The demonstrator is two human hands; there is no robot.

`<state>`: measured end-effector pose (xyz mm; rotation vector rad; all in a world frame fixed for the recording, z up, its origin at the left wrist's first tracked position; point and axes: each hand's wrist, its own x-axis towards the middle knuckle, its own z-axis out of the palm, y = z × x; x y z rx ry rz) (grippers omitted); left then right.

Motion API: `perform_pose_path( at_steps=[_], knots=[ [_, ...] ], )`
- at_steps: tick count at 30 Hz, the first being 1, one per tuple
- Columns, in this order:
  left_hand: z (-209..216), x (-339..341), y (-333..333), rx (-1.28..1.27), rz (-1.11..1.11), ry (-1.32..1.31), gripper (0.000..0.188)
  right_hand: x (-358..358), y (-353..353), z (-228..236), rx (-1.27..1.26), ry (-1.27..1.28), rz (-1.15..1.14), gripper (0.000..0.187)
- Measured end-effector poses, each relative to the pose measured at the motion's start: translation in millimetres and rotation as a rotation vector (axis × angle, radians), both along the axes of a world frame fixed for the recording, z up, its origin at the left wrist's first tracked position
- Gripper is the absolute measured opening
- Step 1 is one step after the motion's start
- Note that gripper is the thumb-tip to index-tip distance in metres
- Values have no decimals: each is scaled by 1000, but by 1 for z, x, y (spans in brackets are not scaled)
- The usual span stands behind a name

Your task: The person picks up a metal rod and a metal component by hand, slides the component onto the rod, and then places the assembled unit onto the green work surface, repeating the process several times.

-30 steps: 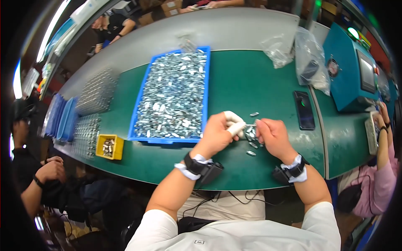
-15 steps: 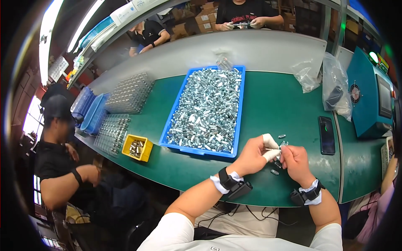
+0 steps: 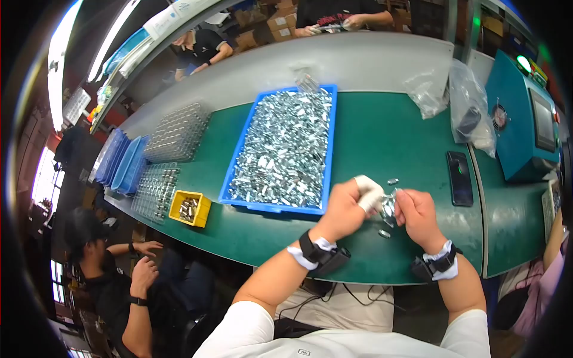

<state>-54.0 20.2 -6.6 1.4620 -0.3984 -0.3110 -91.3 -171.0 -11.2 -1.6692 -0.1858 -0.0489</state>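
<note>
Hands [image 3: 345,210]: curled, cannot tell grip | metal pieces [image 3: 388,213]: between | blue tray [image 3: 271,208]: left | phone [image 3: 459,179]: right

At three o'clock a black phone [image 3: 459,179] lies on the green table [image 3: 382,131]. Near two o'clock are a crumpled clear bag [image 3: 428,98], a larger plastic bag [image 3: 468,104], seemingly with something dark inside, and a teal machine [image 3: 514,131]. Cartons [image 3: 279,22] stand beyond the grey partition [image 3: 268,64] at twelve; a co-worker in black [image 3: 110,289] is at eight, tube lights [image 3: 58,71] at ten.
</note>
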Motion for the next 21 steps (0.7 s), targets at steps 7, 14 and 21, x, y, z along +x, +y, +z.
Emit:
perform_pose_path(
  at_steps=[7, 14, 21],
  knots=[
    [26, 33, 66, -70, 654, -121, 23, 14, -13, 8, 156, -2, -164, 45],
    [30, 18, 51, 91, 399, -8, 33, 16, -27, 0, 218, -9, -116, 47],
    [37, 37, -38, 645, 34, -388, 24, 29, -36, -1, 327, 0, -128, 46]
  ],
)
